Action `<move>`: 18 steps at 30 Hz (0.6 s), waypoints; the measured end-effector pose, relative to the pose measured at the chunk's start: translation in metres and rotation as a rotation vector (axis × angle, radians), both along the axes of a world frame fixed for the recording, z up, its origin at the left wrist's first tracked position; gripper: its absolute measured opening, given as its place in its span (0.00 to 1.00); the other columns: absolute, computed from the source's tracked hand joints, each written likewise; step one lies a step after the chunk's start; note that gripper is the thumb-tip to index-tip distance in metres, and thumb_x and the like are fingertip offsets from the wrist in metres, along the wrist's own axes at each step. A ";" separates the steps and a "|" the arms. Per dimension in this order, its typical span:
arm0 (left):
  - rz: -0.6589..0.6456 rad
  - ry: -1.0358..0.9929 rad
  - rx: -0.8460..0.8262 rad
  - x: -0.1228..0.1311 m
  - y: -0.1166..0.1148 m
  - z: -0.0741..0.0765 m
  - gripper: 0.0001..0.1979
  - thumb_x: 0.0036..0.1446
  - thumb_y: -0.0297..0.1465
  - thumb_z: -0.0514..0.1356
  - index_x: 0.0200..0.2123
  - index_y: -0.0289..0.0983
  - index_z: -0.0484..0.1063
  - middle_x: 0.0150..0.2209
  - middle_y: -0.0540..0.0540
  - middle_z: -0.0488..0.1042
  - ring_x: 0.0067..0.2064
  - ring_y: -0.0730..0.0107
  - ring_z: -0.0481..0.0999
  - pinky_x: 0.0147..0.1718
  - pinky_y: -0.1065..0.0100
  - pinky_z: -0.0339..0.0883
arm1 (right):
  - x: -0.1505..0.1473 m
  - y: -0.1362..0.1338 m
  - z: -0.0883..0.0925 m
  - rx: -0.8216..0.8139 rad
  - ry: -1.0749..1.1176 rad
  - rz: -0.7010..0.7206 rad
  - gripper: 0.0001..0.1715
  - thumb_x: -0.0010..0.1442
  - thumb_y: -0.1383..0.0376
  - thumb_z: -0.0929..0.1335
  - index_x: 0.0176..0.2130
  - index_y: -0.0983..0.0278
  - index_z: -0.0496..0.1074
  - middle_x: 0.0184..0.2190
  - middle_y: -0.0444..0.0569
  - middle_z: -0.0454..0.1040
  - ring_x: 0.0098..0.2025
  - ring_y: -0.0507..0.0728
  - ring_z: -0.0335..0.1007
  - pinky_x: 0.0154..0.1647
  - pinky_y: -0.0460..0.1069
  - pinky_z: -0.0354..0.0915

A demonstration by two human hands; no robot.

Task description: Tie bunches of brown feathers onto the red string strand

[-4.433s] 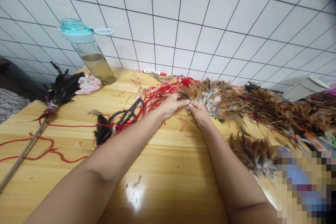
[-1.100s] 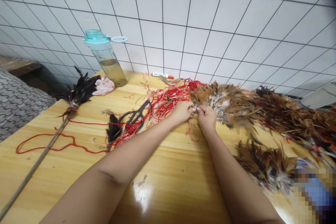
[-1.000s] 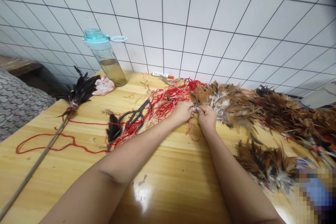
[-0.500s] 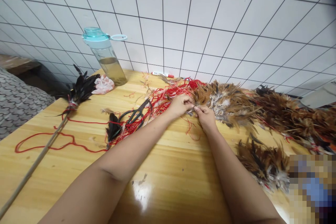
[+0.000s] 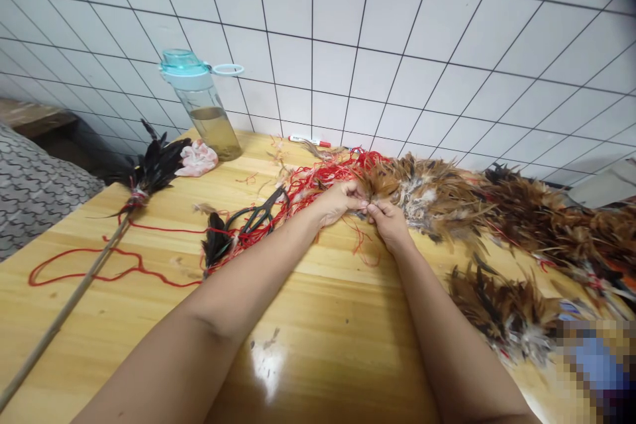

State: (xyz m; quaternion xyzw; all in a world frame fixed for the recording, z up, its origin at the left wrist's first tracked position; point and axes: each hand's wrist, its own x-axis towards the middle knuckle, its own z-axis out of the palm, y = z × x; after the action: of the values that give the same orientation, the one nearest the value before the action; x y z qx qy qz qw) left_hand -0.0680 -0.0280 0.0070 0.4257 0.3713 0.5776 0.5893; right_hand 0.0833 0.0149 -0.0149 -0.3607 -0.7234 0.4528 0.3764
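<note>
My left hand [image 5: 338,201] and my right hand [image 5: 390,223] meet fingertip to fingertip at the near end of a long string of brown feathers [image 5: 432,192] that lies on the wooden table [image 5: 308,318]. Both hands are closed in a pinch on that end of the feather string, where loose red thread [image 5: 318,182] tangles. What exactly sits between the fingertips is too small to make out. Black scissors [image 5: 258,215] lie just left of my left hand, half buried in the red thread.
A thin stick with black feathers bound at its tip [image 5: 144,175] lies at the left, red thread [image 5: 104,265] looping beside it. A water bottle [image 5: 206,106], a pink cloth [image 5: 196,159] and a marker [image 5: 309,140] stand by the tiled wall. More feather bundles [image 5: 501,308] lie right.
Both hands stay pinched together at the end of the feather string; they have only shifted slightly. The view has drifted a little.
</note>
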 end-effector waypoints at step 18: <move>-0.169 0.028 -0.045 -0.009 -0.006 0.009 0.19 0.35 0.34 0.73 0.26 0.27 0.73 0.23 0.45 0.74 0.26 0.76 0.72 0.28 0.72 0.62 | -0.001 -0.010 0.014 -0.253 0.080 0.221 0.22 0.49 0.47 0.67 0.22 0.63 0.66 0.18 0.40 0.62 0.21 0.49 0.53 0.24 0.45 0.51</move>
State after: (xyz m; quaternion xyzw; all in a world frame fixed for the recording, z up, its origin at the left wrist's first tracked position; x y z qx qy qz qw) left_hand -0.0766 -0.0335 0.0158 0.4503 0.3551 0.5113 0.6401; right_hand 0.0821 0.0048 -0.0007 -0.3052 -0.6803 0.5929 0.3041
